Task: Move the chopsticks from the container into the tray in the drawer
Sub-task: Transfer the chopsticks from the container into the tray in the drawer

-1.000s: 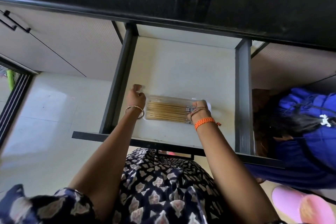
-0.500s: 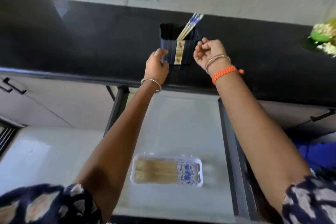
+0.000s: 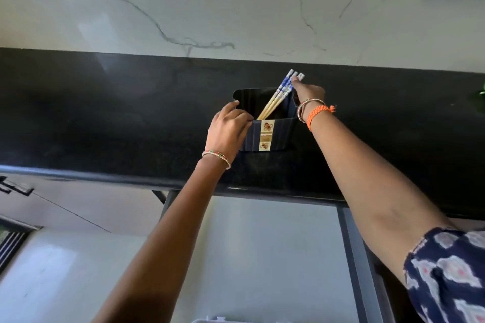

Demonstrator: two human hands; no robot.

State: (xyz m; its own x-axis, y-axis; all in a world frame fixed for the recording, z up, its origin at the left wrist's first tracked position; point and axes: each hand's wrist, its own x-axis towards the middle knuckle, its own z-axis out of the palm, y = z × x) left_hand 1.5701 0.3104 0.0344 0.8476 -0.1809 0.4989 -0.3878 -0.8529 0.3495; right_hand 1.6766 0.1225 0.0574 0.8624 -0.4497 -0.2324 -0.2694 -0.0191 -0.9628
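Three wooden chopsticks with blue-patterned tops [image 3: 280, 96] leaning in dark ribbed plastic container [image 3: 273, 134] on black stone counter [image 3: 105, 113], tops pinched by right hand [image 3: 308, 93], container's left wall clasped by left hand [image 3: 228, 128].

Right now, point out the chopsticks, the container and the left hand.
chopsticks [image 3: 278, 98]: head view, on the shafts above the rim.
container [image 3: 282, 134]: head view, on its dark front wall.
left hand [image 3: 227, 130]: head view, on the back of the hand.
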